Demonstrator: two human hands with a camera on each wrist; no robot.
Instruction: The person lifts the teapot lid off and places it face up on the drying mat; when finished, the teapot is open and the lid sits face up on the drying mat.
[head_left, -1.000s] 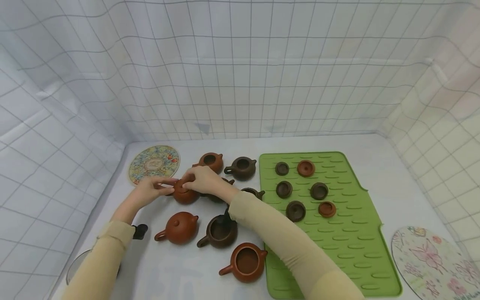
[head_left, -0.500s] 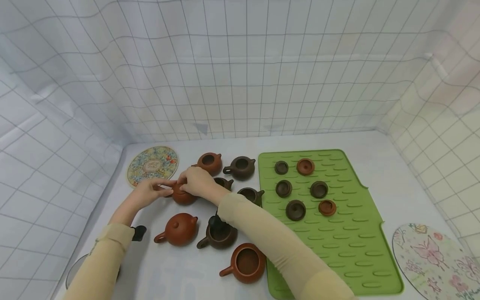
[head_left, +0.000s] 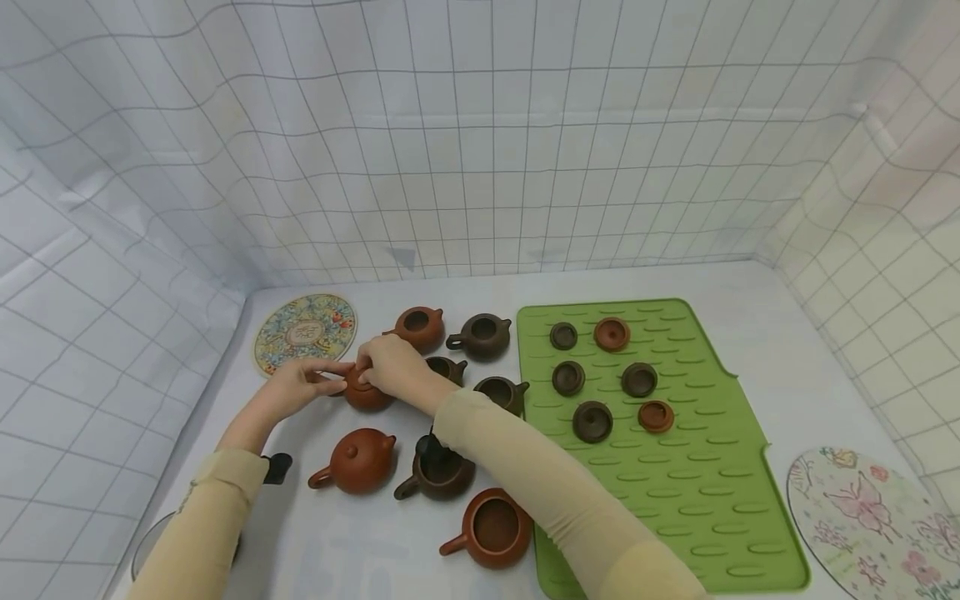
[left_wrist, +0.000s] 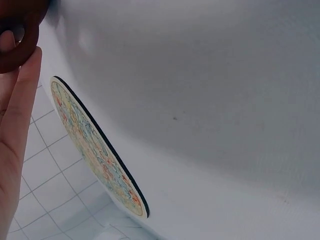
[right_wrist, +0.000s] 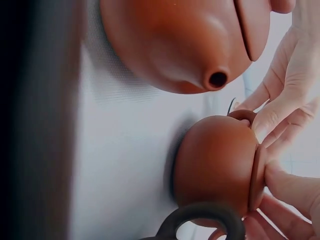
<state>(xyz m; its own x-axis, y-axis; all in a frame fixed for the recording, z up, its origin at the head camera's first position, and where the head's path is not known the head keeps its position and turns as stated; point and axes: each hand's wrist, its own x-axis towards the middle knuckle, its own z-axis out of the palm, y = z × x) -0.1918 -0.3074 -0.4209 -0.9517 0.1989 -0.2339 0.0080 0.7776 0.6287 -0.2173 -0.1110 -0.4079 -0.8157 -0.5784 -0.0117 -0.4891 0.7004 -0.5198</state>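
Observation:
A reddish-brown clay teapot (head_left: 365,397) sits at the left of the table, partly covered by both hands. My left hand (head_left: 295,389) pinches its loop handle (left_wrist: 30,42), one finger showing inside the loop in the left wrist view. From the other side my right hand (head_left: 397,364) reaches over the top and grips the lid (right_wrist: 257,175) at its edge. In the right wrist view the lid lies at the pot's mouth. The lid's knob is hidden by the fingers. Nearer the person stands another red teapot (head_left: 362,460) with its lid on.
Several lidless teapots stand close by, including a dark one (head_left: 482,337) behind and a red one (head_left: 495,528) in front. Several loose lids, one of them red (head_left: 612,334), lie on a green mat (head_left: 705,483). A patterned round mat (head_left: 303,332) lies behind the left hand.
My right hand has shifted slightly left over the teapot and covers more of its lid. My left hand stays at the handle. The head view has tilted a little.

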